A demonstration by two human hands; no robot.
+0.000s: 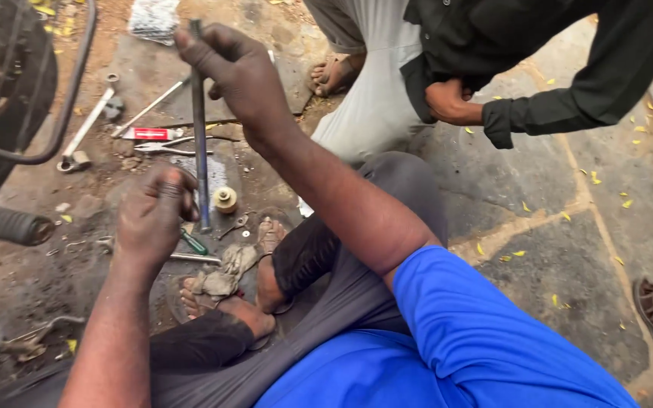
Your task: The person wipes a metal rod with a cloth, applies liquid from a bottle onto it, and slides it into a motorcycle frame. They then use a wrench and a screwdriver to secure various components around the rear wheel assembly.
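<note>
Head cam: rod [200, 128] upright btwn hands, right [232, 72] top, left [153, 215] bottom.

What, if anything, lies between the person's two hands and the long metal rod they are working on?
Nothing visible. The right hand grips the upright metal rod near its top, and the left hand closes around its lower end; tools lie on the ground behind.
</note>
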